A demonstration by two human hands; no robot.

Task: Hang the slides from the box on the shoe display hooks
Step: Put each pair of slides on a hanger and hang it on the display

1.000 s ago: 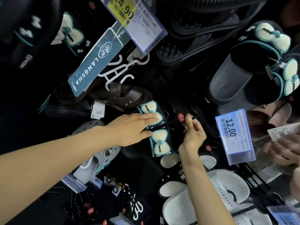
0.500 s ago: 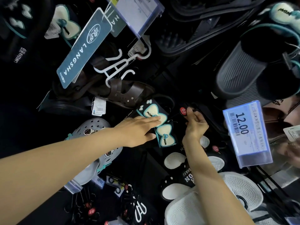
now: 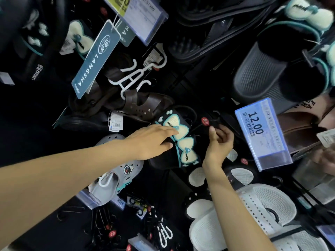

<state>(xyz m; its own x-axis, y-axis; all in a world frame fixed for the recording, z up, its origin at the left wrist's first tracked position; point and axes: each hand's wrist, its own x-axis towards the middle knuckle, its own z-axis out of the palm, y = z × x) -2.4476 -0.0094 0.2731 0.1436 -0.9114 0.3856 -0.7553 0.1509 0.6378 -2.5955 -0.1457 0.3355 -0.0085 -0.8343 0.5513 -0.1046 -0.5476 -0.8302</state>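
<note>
- Left hand (image 3: 154,142): bare, no ring or glove to be seen.
- Right hand (image 3: 218,142): bare too, with short, plain nails.
- Both forearms are uncovered right to the frame's edge; no sleeve, watch or band shows at either wrist.

Your left hand (image 3: 152,142) reaches forward, fingers straight and together, thumb beneath them; your right hand (image 3: 218,140) curls, fingertips pinched near thumb.

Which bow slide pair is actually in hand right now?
The centre pair of black bow slides, under the left hand; the bow pairs upper left and upper right hang untouched.
</note>
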